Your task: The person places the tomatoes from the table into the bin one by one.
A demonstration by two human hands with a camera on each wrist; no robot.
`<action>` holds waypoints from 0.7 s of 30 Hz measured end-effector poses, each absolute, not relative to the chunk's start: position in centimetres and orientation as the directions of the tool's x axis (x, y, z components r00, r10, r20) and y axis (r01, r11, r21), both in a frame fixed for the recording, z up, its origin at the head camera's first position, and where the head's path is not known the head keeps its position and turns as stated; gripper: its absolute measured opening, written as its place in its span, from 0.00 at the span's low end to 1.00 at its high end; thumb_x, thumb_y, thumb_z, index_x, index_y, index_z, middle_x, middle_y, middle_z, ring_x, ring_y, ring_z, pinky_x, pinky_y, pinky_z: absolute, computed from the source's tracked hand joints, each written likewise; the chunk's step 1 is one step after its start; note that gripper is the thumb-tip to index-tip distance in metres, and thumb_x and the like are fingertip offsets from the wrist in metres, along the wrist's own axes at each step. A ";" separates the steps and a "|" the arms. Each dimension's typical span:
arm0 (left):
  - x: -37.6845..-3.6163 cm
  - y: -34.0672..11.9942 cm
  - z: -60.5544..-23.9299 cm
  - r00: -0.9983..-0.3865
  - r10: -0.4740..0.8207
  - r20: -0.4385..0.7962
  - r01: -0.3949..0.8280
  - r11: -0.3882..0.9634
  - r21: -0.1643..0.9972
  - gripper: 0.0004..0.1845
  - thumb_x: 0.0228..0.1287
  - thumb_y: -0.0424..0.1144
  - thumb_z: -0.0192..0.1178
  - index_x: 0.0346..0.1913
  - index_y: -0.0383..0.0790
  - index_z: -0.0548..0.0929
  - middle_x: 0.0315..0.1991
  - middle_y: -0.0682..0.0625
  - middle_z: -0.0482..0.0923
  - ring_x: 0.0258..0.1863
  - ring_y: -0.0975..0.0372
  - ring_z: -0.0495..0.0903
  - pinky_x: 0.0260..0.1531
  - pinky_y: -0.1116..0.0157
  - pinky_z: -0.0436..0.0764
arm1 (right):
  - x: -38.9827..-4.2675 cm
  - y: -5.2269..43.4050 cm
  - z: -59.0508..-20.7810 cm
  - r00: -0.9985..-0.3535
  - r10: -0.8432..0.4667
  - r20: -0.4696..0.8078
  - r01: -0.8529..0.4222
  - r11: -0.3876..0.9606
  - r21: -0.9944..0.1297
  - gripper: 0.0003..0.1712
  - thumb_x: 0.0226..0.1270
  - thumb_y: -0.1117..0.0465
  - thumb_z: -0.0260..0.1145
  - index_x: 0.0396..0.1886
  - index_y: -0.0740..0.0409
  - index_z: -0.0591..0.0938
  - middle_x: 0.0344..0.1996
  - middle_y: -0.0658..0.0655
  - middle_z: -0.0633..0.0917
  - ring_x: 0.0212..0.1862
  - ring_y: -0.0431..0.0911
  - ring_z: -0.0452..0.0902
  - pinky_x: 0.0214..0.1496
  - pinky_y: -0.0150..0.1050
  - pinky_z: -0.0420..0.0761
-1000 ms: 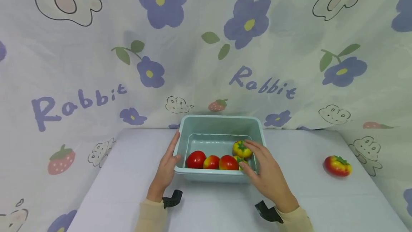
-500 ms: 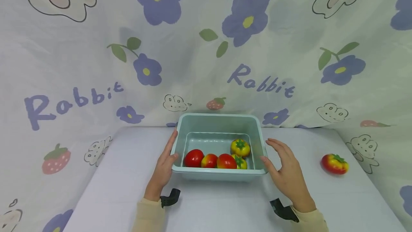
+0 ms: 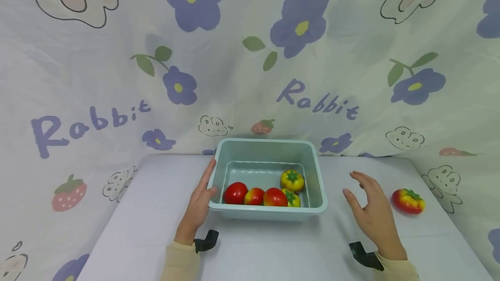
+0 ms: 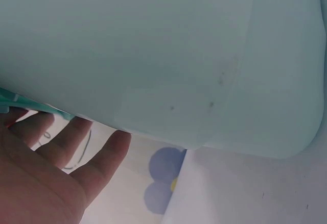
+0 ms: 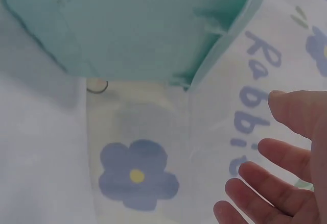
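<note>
My left hand [image 3: 198, 203] lies along the left side of the pale blue-green bin [image 3: 265, 213]. Its thumb is at the rim, and in the left wrist view its fairly straight fingertips touch the outer wall. Inside the bin, at the front right, sit several glossy tomato-like fruits, among them a red one [image 3: 235, 193] and a yellow one [image 3: 292, 180] with a green star-shaped top. Between the bin and another red-and-yellow tomato-like fruit [image 3: 408, 201], my right hand [image 3: 375, 216] hangs over the table with nothing in it, fingers spread and thumb apart.
A white-covered table [image 3: 273, 250] carries the bin and the lone fruit at its right side. Behind it hangs a cloth [image 3: 230, 68] printed with flowers, rabbits and lettering. Black straps [image 3: 367, 257] circle both wrists.
My right hand has left the yellow fruit inside the bin and moved right, past the bin's right rim, toward the lone fruit. My left hand has stayed at the bin's left side.
</note>
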State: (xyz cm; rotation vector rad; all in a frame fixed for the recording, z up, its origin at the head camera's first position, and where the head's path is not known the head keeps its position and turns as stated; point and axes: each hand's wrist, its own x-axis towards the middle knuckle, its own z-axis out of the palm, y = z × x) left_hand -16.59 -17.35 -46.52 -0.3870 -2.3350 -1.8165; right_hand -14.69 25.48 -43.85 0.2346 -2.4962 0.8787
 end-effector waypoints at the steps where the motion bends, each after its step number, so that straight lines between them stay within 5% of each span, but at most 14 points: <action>1: -16.6 -17.3 -46.5 -0.954 0.105 0.279 0.297 0.231 0.927 0.38 0.71 0.25 0.38 0.81 0.51 0.51 0.81 0.56 0.46 0.80 0.58 0.43 0.72 0.38 0.48 | -14.6 25.8 -43.9 -0.874 0.007 0.485 -0.296 0.784 -0.546 0.29 0.66 0.61 0.70 0.64 0.64 0.76 0.63 0.67 0.75 0.54 0.62 0.75 0.53 0.68 0.76; 6: -16.6 -17.3 -46.6 -0.956 0.105 0.273 0.291 0.231 0.928 0.38 0.71 0.25 0.38 0.81 0.51 0.51 0.81 0.58 0.46 0.80 0.59 0.43 0.72 0.38 0.49 | -14.4 27.3 -44.1 -0.886 0.056 0.460 -0.234 0.802 -0.549 0.28 0.68 0.59 0.69 0.65 0.64 0.75 0.62 0.69 0.76 0.54 0.65 0.75 0.52 0.68 0.76; 9: -16.6 -17.3 -46.5 -0.956 0.108 0.274 0.293 0.234 0.927 0.38 0.71 0.25 0.38 0.81 0.51 0.51 0.81 0.57 0.46 0.80 0.58 0.43 0.72 0.38 0.49 | -14.5 28.3 -44.4 -0.878 0.082 0.471 -0.218 0.808 -0.548 0.28 0.67 0.60 0.69 0.64 0.65 0.76 0.61 0.69 0.76 0.56 0.64 0.75 0.62 0.41 0.78; 12: -16.6 -17.3 -46.4 -0.955 0.104 0.276 0.293 0.236 0.926 0.38 0.71 0.25 0.38 0.81 0.50 0.51 0.81 0.57 0.46 0.80 0.58 0.44 0.72 0.39 0.49 | -14.6 29.3 -44.6 -0.868 0.117 0.483 -0.201 0.807 -0.556 0.28 0.67 0.61 0.70 0.64 0.65 0.76 0.61 0.68 0.77 0.57 0.63 0.75 0.57 0.15 0.62; 15: -16.6 -17.3 -46.4 -0.955 0.104 0.279 0.296 0.234 0.926 0.37 0.70 0.25 0.38 0.81 0.49 0.51 0.81 0.56 0.46 0.80 0.58 0.44 0.73 0.39 0.49 | -14.6 30.1 -44.8 -0.863 0.157 0.480 -0.168 0.808 -0.565 0.29 0.67 0.62 0.70 0.65 0.65 0.75 0.61 0.70 0.76 0.56 0.66 0.75 0.59 0.22 0.70; 21: -16.7 -17.3 -46.4 -0.952 0.107 0.286 0.304 0.233 0.924 0.37 0.71 0.25 0.38 0.81 0.47 0.51 0.81 0.53 0.46 0.80 0.55 0.43 0.72 0.39 0.48 | -14.9 31.2 -45.0 -0.859 0.241 0.452 -0.086 0.802 -0.591 0.29 0.66 0.62 0.70 0.65 0.64 0.75 0.62 0.70 0.76 0.54 0.66 0.76 0.58 0.22 0.70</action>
